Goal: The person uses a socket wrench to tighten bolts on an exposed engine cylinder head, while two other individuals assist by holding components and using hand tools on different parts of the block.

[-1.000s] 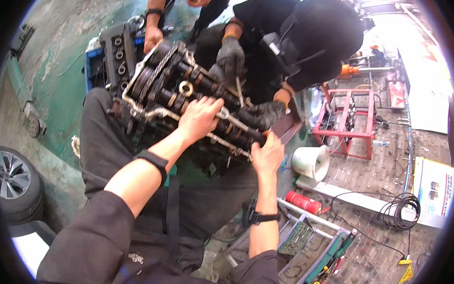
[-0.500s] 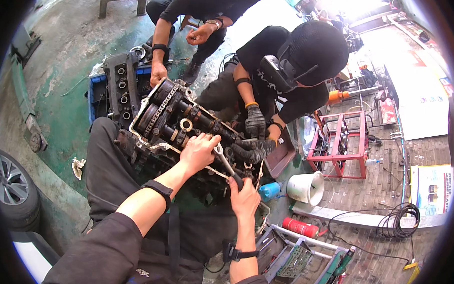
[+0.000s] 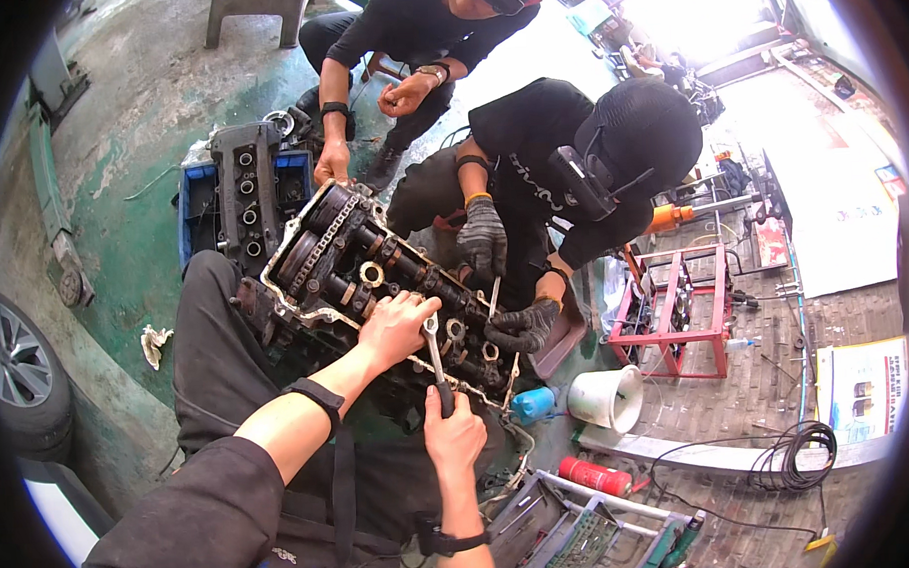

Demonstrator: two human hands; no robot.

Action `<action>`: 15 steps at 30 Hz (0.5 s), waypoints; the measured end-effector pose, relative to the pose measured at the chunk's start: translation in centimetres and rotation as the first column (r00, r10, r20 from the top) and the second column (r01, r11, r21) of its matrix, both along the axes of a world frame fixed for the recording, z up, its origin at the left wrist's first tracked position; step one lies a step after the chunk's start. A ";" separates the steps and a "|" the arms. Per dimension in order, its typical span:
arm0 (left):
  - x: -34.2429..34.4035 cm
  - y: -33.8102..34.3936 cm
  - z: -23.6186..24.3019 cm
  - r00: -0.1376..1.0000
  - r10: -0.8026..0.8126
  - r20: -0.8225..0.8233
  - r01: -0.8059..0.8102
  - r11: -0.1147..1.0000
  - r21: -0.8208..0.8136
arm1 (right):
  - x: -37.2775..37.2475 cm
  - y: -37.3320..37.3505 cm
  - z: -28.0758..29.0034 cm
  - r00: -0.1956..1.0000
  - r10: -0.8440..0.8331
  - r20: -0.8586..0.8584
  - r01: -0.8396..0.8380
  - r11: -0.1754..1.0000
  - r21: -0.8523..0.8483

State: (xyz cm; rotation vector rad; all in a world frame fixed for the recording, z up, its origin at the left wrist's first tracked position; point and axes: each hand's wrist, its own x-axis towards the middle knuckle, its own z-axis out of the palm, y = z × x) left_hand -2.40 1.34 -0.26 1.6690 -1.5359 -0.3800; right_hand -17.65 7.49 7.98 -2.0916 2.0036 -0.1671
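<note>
My right hand point(image 3: 455, 439) is closed round the black handle of a ratchet wrench point(image 3: 437, 357). The wrench's metal head lies beside the thumb of my left hand point(image 3: 396, 329). My left fingers are curled over the near edge of an oily engine cylinder head point(image 3: 404, 276); what they grip, if anything, is hidden. A timing chain point(image 3: 323, 234) runs across its left end, with dark camshafts to the right. Across from me a co-worker's grey gloved hand point(image 3: 483, 238) is by a thin metal tool point(image 3: 495, 295), the other glove point(image 3: 524, 329) on the engine's right end.
A second person's hand point(image 3: 332, 163) is at the engine's far corner. Behind it, a valve cover point(image 3: 248, 196) lies on a blue crate point(image 3: 199, 218). To the right are a white bucket point(image 3: 609, 397), a red cylinder point(image 3: 593, 475), a red frame point(image 3: 721, 320) and coiled cable point(image 3: 796, 457).
My right hand has swung the wrench handle left and toward me, while my left hand stays near its head. The co-worker's gloved hands have moved apart, and a thin tool now shows between them.
</note>
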 end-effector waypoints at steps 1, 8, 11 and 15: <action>0.2 0.0 0.0 1.000 0.010 0.016 -0.010 1.000 -0.014 | -0.4 -0.8 0.1 0.999 0.036 0.018 -0.037 0.997 0.070; -0.1 -0.4 -0.4 0.998 -0.023 0.051 0.023 1.000 -0.012 | -5.0 -7.8 0.3 0.930 0.365 -0.039 -0.367 0.920 -0.137; 0.0 -0.2 -0.5 0.999 -0.013 0.044 0.013 1.000 -0.008 | -5.0 -9.9 -0.3 0.882 0.468 -0.055 -0.471 0.867 -0.162; -0.2 -0.1 -0.6 1.000 -0.014 0.023 0.014 1.000 0.015 | -5.0 -9.5 -0.2 0.872 0.476 0.117 -0.470 0.880 -0.075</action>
